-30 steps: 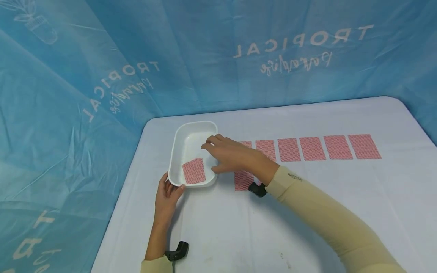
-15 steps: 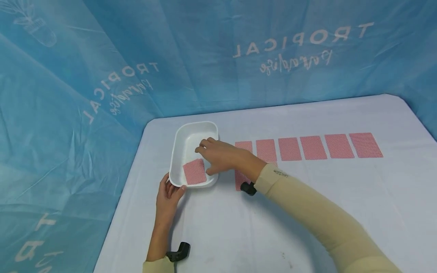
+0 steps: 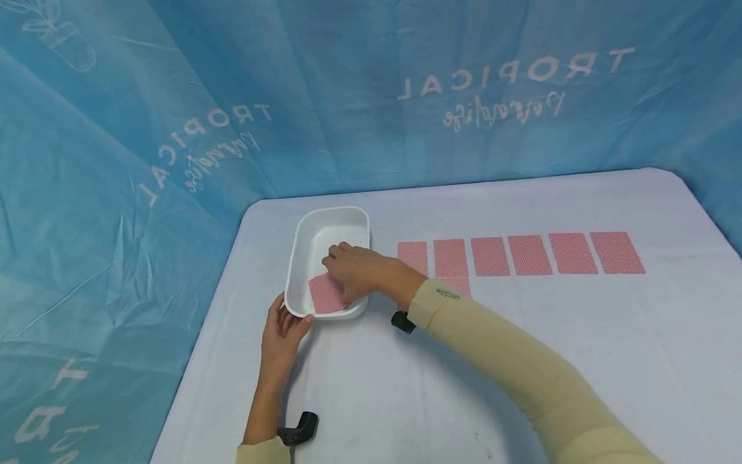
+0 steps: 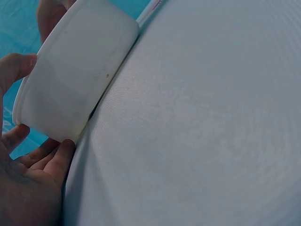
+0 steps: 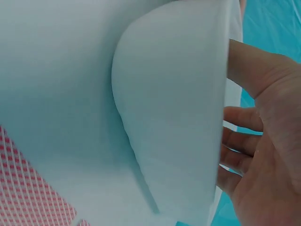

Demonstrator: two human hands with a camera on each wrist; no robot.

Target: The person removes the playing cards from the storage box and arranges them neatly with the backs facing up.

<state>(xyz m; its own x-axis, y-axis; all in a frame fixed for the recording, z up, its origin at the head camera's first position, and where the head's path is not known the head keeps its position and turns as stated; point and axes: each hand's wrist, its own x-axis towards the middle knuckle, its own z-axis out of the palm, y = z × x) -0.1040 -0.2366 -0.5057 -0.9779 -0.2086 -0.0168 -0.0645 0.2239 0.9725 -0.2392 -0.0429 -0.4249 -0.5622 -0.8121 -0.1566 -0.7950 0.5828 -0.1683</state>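
Observation:
A white tray (image 3: pixel 294 264) stands at the far left of the table, with a small pile of red-patterned playing cards (image 3: pixel 324 294) face down at its near end. My left hand (image 3: pixel 281 335) grips the tray's near left corner; the left wrist view shows its thumb at the rim and its fingers against the side. Inside the tray my right hand (image 3: pixel 356 267) reaches over the cards, thumb by their right edge. Its fingers (image 5: pixel 244 120) are spaced apart in the right wrist view, with the tips hidden behind the tray wall.
Right of the tray, several face-down cards (image 3: pixel 490 256) lie in a row on the white tabletop (image 3: pixel 359 386). Closer in, another card (image 3: pixel 458 285) is partly covered by the right forearm. A blue printed curtain (image 3: pixel 348 96) hangs along the back and left.
My right hand has moved left and slightly down, farther into the tray and onto the card pile. My left hand keeps its grip on the tray corner.

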